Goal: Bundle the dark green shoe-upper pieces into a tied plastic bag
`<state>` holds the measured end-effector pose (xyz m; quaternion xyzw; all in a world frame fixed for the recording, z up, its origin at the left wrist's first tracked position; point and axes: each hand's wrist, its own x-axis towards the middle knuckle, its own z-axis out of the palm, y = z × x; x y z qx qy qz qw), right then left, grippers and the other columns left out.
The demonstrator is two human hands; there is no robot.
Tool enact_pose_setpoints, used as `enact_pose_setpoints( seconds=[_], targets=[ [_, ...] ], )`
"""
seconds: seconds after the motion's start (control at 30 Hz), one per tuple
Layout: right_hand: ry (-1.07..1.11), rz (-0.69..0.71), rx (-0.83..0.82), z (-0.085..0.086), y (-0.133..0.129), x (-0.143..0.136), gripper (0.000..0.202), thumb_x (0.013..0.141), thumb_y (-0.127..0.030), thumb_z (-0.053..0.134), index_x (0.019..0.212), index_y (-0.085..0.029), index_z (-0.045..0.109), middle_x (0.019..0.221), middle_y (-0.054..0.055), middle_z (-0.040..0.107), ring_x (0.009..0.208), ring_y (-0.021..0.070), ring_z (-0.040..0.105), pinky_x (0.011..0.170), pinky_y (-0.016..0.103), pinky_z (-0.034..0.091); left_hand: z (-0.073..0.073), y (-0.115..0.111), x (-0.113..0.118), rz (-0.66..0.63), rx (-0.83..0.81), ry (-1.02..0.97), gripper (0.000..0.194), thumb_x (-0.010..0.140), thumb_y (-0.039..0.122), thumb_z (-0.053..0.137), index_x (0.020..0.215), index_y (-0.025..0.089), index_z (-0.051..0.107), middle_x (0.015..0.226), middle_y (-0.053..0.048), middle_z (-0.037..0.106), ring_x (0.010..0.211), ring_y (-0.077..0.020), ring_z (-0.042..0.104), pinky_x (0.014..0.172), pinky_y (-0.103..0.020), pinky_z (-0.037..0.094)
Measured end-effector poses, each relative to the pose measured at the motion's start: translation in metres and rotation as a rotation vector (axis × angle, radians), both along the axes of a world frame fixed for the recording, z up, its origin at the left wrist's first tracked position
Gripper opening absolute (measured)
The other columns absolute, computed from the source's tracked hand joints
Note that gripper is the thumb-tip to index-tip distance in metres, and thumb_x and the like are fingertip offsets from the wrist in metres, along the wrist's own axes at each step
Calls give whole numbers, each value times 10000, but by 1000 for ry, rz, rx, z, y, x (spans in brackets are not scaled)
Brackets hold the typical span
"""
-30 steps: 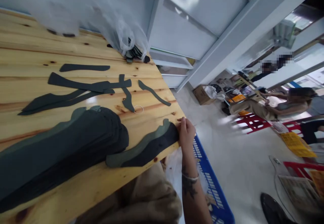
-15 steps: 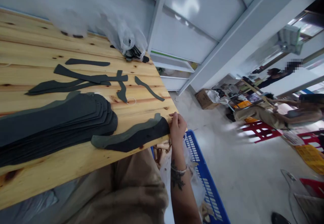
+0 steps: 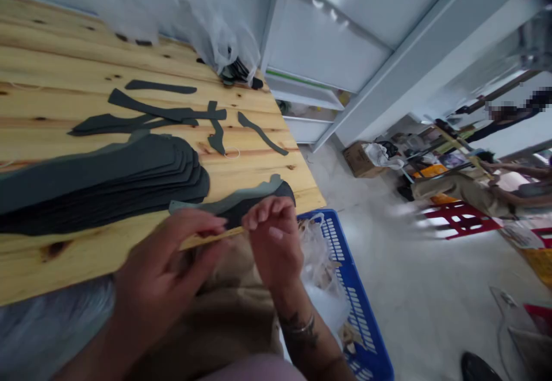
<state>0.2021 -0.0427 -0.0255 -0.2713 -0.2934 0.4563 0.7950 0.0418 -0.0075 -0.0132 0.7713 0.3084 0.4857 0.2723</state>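
Observation:
My left hand [image 3: 159, 272] is above my lap in front of the table edge, somewhat blurred. Its thumb and fingers are apart, and nothing shows between them. My right hand [image 3: 276, 246] faces it across a small gap, fingers curled in and thumb bent over the palm. Anything inside that curl is hidden. Behind both hands, a grey-green curved flat piece [image 3: 233, 199] lies with a darker one [image 3: 282, 193] at the table's front edge, partly covered by the hands. To the left rests a thick stack of similar dark flat pieces [image 3: 99, 168].
Narrow dark strips [image 3: 161, 87] lie scattered on the wooden table [image 3: 302, 177], with a clear plastic bag [image 3: 224, 42] at the back. A blue basket [image 3: 349, 283] stands on the floor beside my right forearm. Other people are at the far right, near red chairs [image 3: 461, 220].
My right hand has left the table corner and moved left and toward me, turning palm up. My left hand has come into view. The camera view has shifted slightly.

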Motion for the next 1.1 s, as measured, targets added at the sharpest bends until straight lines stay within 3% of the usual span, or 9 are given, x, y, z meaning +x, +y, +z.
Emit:
enact_pose_setpoints(
  seconds=[0.1,0.2,0.4,0.73,0.93,1.1],
  targets=[
    [231,184,-32,7,-6,-21,253,711,-241,671,829,-227,448,805,-15,435,728,120,437,708,265,393,-5,-2,27,-163,-45,-115,285,846,268,798,1072,236,628,991,29,652,940,-99,631,863,-194,530],
    [245,186,-77,5,-9,-20,314,707,-292,655,793,-222,361,755,-16,356,716,134,372,717,278,362,-8,-8,37,-109,-48,-164,264,838,175,793,1027,222,616,964,34,636,907,-86,623,827,-188,519],
    [263,219,-104,-5,-15,-12,305,692,-296,627,779,-210,347,749,-13,343,727,132,367,724,268,334,-10,-11,33,-61,91,-45,226,831,202,805,967,210,625,949,31,642,889,-75,645,834,-174,524],
    [227,234,-58,-13,-21,-14,149,743,-242,606,797,-208,472,756,-6,398,739,129,392,755,261,351,-12,-20,34,19,136,1,89,901,164,714,937,228,664,918,31,670,842,-84,665,799,-200,562],
    [136,168,-33,-14,-18,-16,139,741,-227,620,792,-213,492,748,-6,426,752,136,425,771,277,361,-13,-23,31,44,163,-6,184,869,62,719,946,222,670,934,31,680,871,-80,652,834,-200,541],
    [20,93,-41,-15,-17,-19,213,739,-245,628,761,-216,418,739,-8,410,751,144,429,754,293,369,-12,-22,29,48,163,0,148,898,92,685,917,236,655,898,40,674,838,-85,649,774,-205,543]
  ],
)
